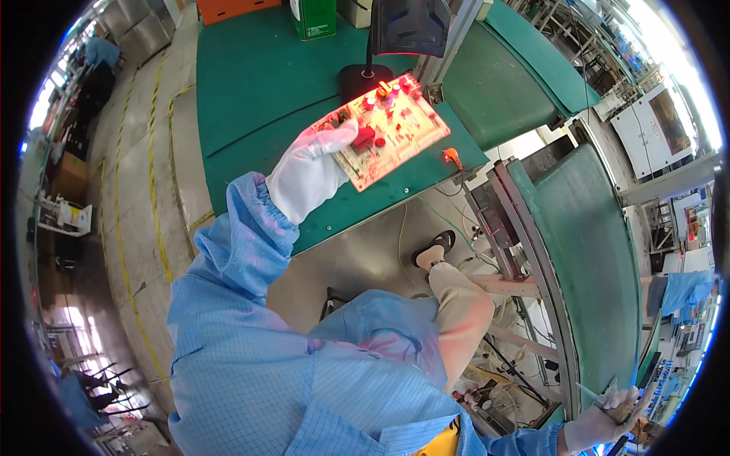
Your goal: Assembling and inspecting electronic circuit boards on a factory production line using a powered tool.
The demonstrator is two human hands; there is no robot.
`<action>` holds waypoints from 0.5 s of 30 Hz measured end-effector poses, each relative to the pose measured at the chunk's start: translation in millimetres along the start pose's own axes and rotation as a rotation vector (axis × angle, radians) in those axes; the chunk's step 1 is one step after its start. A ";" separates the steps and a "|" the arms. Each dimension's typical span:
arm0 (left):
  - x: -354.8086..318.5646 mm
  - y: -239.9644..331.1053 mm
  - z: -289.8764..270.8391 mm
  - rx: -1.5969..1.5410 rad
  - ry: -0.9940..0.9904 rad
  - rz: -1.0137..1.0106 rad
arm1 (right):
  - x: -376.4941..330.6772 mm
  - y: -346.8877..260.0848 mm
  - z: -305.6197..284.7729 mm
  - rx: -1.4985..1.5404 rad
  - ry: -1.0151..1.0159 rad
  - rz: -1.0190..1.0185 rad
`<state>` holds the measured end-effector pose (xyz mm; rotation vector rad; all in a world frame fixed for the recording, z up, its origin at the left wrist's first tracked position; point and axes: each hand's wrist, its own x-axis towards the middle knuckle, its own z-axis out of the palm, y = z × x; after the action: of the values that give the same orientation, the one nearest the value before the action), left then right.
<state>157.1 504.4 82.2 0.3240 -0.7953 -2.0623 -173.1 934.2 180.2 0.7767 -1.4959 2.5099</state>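
A circuit board [403, 135] is tilted above the green table, lit reddish, with several round and block-shaped parts on its upper face. My left hand [312, 169], in a white glove, grips it by its left edge, thumb on top; the fingers beneath are hidden. Far off at the lower right, my right hand [591, 428], also gloved in white, is stretched out beside the belt's near end. Its fingers are bent around a small brownish thing [623, 412], too small and distorted to name.
A black lamp-like device [411, 26] on a round base [365, 80] stands behind the board. The green table [251, 99] also bears a green can [314, 18] and an orange bin [232, 9]. An orange-tipped cable [452, 157] lies near its right corner. A green conveyor belt [589, 251] curves along my right.
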 end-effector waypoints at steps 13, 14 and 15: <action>0.3 -1.9 15.1 0.134 -0.116 -0.047 | -6.1 -5.5 23.6 -0.061 0.037 -0.091; 0.6 -4.1 12.1 0.150 -0.129 -0.068 | -4.9 -9.2 23.5 -0.025 0.016 -0.063; 0.1 -6.6 13.3 0.171 -0.137 -0.095 | -4.5 -11.7 25.2 -0.015 0.028 -0.079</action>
<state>146.1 512.6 88.1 0.3224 -1.0609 -2.1270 -155.9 919.4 196.9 0.7790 -1.4433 2.4397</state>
